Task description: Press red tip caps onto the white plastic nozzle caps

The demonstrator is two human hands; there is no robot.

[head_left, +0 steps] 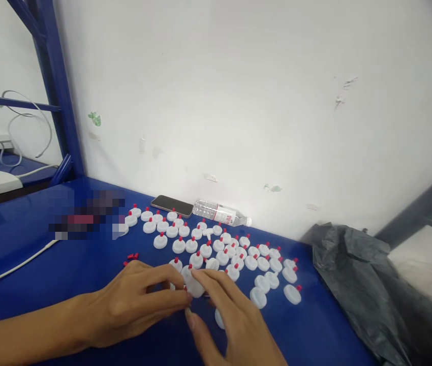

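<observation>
My left hand point(134, 302) reaches in from the left, its index finger and thumb pinched together. A small red tip point(185, 288) shows between these fingers; the part it belongs to is mostly hidden. My right hand point(239, 320) comes from below, thumb and index finger apart. Its thumb tip almost meets my left fingertips, and I see nothing held in it. Directly beyond the fingertips is a round white cap point(195, 285) with a red tip, close to my right index finger. Many similar caps point(221, 257) lie spread over the blue table point(97, 274).
Loose red pieces point(133, 256) lie beyond my left hand. A phone point(172, 205) and a water bottle point(219, 212) rest along the wall. A dark plastic bag point(357, 284) hangs at the right edge. A white cable point(18, 267) crosses the left side, near a blurred object point(82, 216).
</observation>
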